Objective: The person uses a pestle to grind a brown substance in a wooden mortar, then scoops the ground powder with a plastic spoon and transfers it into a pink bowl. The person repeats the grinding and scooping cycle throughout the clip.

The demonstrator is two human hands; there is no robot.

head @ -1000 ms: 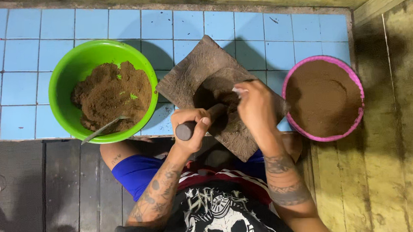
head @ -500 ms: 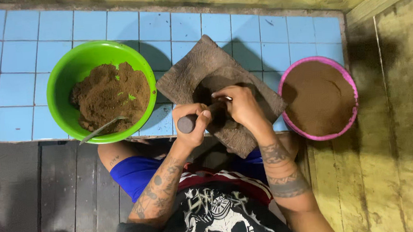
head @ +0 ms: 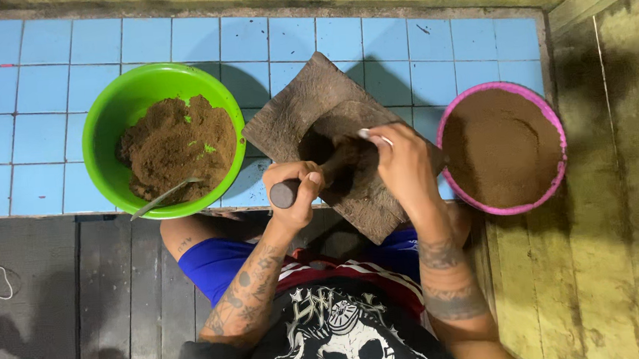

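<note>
The green bowl on your left holds a heap of coarse brown mash with green flecks, a spoon leaning in it. The pink bowl on your right is filled with smoother brown paste. Between them sits the flat grinding stone, tilted diamond-wise on the blue tiles. Your left hand is wrapped tight around the stone roller; its long axis runs from near-left up to far-right across the slab. Your right hand curls over its far end, pinching something pale and small.
</note>
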